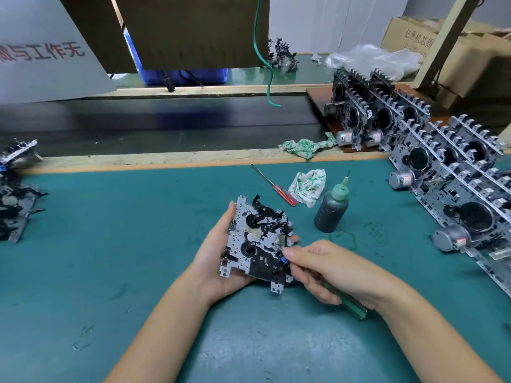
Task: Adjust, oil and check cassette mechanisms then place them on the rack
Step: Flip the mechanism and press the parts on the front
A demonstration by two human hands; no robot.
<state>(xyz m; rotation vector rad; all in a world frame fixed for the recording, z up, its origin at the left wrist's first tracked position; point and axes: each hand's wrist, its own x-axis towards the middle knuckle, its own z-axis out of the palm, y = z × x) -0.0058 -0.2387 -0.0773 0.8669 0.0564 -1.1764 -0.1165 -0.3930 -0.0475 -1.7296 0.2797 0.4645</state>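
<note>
Over the teal counter (110, 244), left hand (218, 258) cradles the cassette mechanism (258, 239); right hand (326, 269) grips a green-handled screwdriver (348, 304), tip touching its right edge.

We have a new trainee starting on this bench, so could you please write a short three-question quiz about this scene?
1. True or false: the left hand holds the silver and black metal cassette mechanism above the teal bench mat.
2. Which tool does the right hand grip? A) the red-handled screwdriver B) the green-handled screwdriver C) the dark oil bottle with a green nozzle
3. Fill in: the oil bottle stands ____ on the mat.

Key: 1 true; 2 B; 3 upright.
</note>
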